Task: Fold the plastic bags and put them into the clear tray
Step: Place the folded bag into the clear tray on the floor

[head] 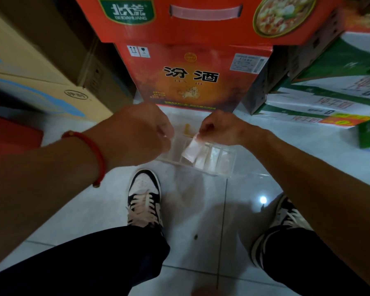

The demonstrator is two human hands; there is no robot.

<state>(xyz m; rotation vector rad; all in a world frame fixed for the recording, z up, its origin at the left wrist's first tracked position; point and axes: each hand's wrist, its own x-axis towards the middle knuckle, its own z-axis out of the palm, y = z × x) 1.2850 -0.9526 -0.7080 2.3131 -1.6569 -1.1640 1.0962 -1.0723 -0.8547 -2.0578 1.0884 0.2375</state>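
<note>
Above the clear tray on the floor before stacked cartons, the right hand pinches one folded plastic bag by its top corner; the left hand is curled, its hold unclear. Thin, limp and slippery, the bag is best held at its edges. Other bags in the tray's compartments cannot be counted.

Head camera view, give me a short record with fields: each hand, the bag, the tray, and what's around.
left hand: fingers curled; whether it grips the bag is hidden
right hand: pinches the plastic bag by its top edge
bag: hangs over the clear tray
tray: on the tiled floor, some compartments hold folded bags
around: red carton behind the tray
</note>
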